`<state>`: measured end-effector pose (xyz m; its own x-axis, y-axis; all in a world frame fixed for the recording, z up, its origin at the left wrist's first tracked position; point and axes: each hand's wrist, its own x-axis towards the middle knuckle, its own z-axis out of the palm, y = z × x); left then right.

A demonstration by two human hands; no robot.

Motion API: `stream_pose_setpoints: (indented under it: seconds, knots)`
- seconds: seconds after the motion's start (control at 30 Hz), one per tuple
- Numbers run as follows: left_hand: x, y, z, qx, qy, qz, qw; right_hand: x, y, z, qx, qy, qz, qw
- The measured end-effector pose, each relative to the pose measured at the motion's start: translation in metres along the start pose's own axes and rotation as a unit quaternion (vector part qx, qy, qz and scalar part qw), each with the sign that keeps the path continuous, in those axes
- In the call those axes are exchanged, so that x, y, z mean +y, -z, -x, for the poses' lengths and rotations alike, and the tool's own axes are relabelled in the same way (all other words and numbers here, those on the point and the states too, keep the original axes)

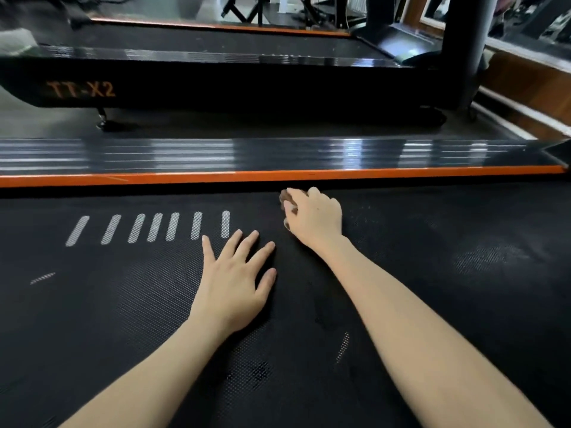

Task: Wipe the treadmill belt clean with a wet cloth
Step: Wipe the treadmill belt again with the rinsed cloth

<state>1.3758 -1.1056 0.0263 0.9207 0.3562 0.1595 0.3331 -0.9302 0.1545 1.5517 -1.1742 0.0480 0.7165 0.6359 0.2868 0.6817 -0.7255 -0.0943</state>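
Observation:
The black textured treadmill belt (432, 304) fills the lower half of the view. My left hand (234, 282) lies flat on it with fingers spread, palm down. My right hand (312, 216) is farther out, near the belt's far edge, its fingers curled round a small brownish cloth (285, 199). Only a bit of the cloth shows past the fingers on the hand's left side. A darker wet streak runs on the belt between my two forearms.
White slanted stripes (154, 227) are printed on the belt left of my hands. An orange strip (278, 176) and a glossy grey side rail (278, 152) border the belt's far edge. Beyond stands a second treadmill marked TT-X2 (82, 89) with a black upright post (466, 41).

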Motion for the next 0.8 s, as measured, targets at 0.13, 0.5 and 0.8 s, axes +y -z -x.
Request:
stream_pose_setpoints:
  seconds: [0.13, 0.5, 0.8]
  knots:
    - [0.0, 0.0, -0.001, 0.001, 0.001, 0.005, 1.0, 0.037, 0.01, 0.009, -0.017, -0.055, 0.024, 0.998]
    - [0.001, -0.002, 0.001, 0.005, 0.004, -0.012, 1.0, 0.061, 0.034, 0.115, 0.061, 0.084, 0.028, 0.994]
    - [0.003, -0.002, 0.002, 0.01, 0.002, -0.005, 1.0, -0.007, 0.057, 0.228, 0.048, 0.038, -0.042, 0.997]
